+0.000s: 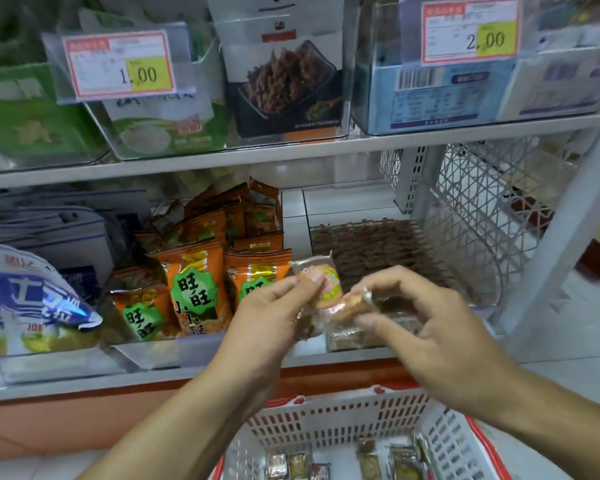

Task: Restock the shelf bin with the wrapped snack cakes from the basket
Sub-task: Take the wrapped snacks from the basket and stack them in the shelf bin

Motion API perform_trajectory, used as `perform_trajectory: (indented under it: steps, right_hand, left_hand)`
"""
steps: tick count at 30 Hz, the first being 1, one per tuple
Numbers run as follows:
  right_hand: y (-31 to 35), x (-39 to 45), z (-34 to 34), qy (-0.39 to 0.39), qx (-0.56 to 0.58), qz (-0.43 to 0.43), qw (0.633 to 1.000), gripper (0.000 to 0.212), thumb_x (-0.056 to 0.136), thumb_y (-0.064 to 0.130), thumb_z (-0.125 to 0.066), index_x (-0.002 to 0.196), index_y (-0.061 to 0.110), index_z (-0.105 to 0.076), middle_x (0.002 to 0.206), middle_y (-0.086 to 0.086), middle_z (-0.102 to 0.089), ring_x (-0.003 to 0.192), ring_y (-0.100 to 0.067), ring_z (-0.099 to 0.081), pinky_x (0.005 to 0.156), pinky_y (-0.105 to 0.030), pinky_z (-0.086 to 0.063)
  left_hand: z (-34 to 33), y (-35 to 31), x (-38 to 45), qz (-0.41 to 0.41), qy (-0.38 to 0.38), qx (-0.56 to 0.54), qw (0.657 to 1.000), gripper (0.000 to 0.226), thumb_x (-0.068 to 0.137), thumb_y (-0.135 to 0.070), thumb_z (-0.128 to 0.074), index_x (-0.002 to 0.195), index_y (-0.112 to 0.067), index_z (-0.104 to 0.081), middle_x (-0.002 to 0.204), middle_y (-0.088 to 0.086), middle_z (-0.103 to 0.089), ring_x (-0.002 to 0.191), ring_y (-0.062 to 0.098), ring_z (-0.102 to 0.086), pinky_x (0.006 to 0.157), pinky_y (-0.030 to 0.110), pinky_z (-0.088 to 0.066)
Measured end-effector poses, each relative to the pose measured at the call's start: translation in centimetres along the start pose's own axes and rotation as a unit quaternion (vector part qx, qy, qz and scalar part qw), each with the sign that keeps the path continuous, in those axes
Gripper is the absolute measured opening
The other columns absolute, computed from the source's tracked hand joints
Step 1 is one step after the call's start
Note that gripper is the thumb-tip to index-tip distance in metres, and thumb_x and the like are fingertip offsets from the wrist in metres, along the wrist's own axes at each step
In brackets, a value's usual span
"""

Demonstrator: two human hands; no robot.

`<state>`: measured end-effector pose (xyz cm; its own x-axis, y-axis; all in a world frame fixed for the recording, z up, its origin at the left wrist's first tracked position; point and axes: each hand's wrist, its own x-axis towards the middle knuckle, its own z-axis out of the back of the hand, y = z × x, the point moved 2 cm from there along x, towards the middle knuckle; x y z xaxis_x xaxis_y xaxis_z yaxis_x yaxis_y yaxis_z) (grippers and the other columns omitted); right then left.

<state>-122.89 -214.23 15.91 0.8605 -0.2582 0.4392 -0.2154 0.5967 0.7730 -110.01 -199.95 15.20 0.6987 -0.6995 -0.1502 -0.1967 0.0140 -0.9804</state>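
— What stood around the spot?

— On the lower shelf (pixel 194 362), orange snack packets (pixel 191 285) filled the bin just left of the clear shelf bin (pixel 478 299), and blue-and-white bags (pixel 25 299) lay toward the shelf's left end. Above, two price tags (pixel 118 65) hung on the bin fronts of the upper shelf (pixel 291 150), reading 1.00 and 2.00. A white lattice panel (pixel 482 209) closed off the shelf's right end.

— Did anything stand in the way?

— Both hands were raised in front of the shelf bin, hiding most of its front wall. Brown wrapped pieces already lay inside it toward the back.

— And the hands?

— The left hand (pixel 274 313) pinched one wrapped snack cake (pixel 321 278) between thumb and fingertips, upright, at the bin's front left corner. The right hand (pixel 430 320) had its fingers curled round a second cake (pixel 354 304), just beside the first; whether the two wrappers touched I could not tell.

— How did the cakes look?

— Small, in clear shiny wrappers with crimped ends; the first showed a yellow, pink and green print over a pale cake.

— And the rest?

— More wrapped cakes (pixel 298 465) lay on the bottom of the white basket (pixel 326 424) with red handles, below the shelf's front edge.
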Motion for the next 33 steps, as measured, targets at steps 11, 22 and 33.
perform_trajectory:
  steps: [11, 22, 33]
  right_hand:
    - [-1.5, 0.9, 1.2, 0.025, 0.185, -0.188, 0.964, 0.038, 0.086, 0.001, -0.074, 0.116, 0.025, -0.074, 0.114, 0.003, -0.075, 0.107, -0.015, -0.071, 0.089, -0.029, -0.058]
    - [-1.7, 0.7, 1.7, 0.079, 0.19, -0.247, 0.947, 0.046, 0.085, 0.003, -0.075, 0.126, 0.023, -0.068, 0.116, 0.0, -0.075, 0.111, -0.015, -0.069, 0.102, -0.035, -0.053]
    - [-2.8, 0.2, 0.4, 0.096, 0.299, -0.283, 0.906, 0.041, 0.091, -0.004, -0.066, 0.126, 0.017, -0.068, 0.116, -0.009, -0.075, 0.107, -0.022, -0.071, 0.091, -0.024, -0.056]
  left_hand:
    - [-0.3, 0.7, 0.5, 0.0, 0.074, 0.112, 0.991, 0.041, 0.102, -0.039, -0.054, 0.091, -0.01, -0.081, 0.081, 0.007, -0.069, 0.066, 0.012, -0.053, 0.057, 0.022, -0.051]
    - [-1.0, 1.0, 0.1, 0.015, 0.035, 0.042, 0.998, 0.03, 0.109, -0.028, -0.043, 0.118, -0.026, -0.072, 0.107, 0.002, -0.079, 0.083, 0.017, -0.072, 0.06, 0.026, -0.057]
    - [-3.0, 2.3, 0.0, 0.004, -0.011, -0.073, 0.997, 0.033, 0.108, -0.014, -0.041, 0.127, -0.025, -0.067, 0.118, -0.008, -0.077, 0.112, 0.017, -0.072, 0.091, 0.033, -0.059]
